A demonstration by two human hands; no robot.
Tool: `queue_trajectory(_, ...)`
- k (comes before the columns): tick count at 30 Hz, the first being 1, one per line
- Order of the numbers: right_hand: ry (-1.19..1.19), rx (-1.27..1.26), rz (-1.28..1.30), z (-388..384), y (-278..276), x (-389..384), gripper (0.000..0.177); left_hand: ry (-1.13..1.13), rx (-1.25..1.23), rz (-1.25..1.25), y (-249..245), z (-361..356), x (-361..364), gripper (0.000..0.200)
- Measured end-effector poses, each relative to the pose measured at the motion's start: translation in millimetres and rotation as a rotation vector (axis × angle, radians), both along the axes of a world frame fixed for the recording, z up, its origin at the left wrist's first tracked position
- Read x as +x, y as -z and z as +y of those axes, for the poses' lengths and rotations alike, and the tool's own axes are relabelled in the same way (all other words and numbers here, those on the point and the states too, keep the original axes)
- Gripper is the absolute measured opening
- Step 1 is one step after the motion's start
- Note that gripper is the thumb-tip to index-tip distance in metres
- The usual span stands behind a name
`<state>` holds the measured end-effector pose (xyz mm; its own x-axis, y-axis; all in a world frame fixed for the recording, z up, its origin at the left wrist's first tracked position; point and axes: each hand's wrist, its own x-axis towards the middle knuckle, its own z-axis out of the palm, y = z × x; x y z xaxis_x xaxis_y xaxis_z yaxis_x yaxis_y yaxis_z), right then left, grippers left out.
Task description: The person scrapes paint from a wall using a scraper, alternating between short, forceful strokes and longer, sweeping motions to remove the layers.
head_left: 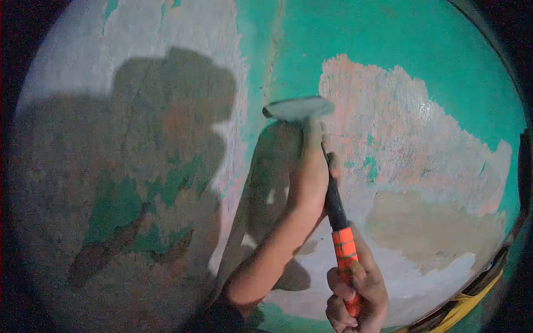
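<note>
A scraper with a wide, pale head [300, 107] lies against the wall at upper centre, slightly blurred. Its black shaft runs down to an orange grip [345, 250]. Low in the view, my right hand [361, 294] is wrapped round this grip. My left hand [317, 158] is higher up, closed round the black shaft just below the head, its fingers partly hidden. Around the head, the wall shows green paint [388, 33] and a rough, stripped pinkish-white patch [383, 122].
Dark shadows of a person and the tool fall on the stripped greyish wall [139, 28] at left. Green remnants show low on that side. A tan patch [433, 227] is at right. A yellow item [472, 305] lies at the lower right edge.
</note>
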<state>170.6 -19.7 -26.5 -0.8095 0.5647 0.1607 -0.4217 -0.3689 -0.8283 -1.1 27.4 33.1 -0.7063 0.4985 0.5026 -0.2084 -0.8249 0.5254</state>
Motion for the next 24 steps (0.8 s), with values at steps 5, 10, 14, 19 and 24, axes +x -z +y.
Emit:
queue_trajectory(5, -0.001, 0.002, 0.037, -3.6, 8.7, 2.0, 0.062, -0.016, -0.047, -0.019, 2.1, -7.0, 6.6, 0.028)
queue_trajectory(10, -0.023, -0.035, 0.044, -4.1, -1.0, 1.6, 0.061, 0.007, -0.058, -0.020, -1.5, 0.0, -1.7, 0.030)
queue_trajectory(14, -0.039, 0.062, 0.086, -5.5, 1.4, 4.7, 0.053, -0.042, -0.079, 0.004, -6.6, -13.5, 7.3, 0.032)
queue_trajectory(19, -0.118, -0.035, 0.106, -4.1, 0.7, 2.8, 0.056, -0.069, -0.072, -0.026, -4.1, -8.2, 6.1, 0.033)
queue_trajectory(24, -0.174, -0.159, 0.179, 4.6, -16.1, 2.0, 0.054, 0.018, -0.134, -0.055, -17.5, -3.7, -1.7, 0.022)
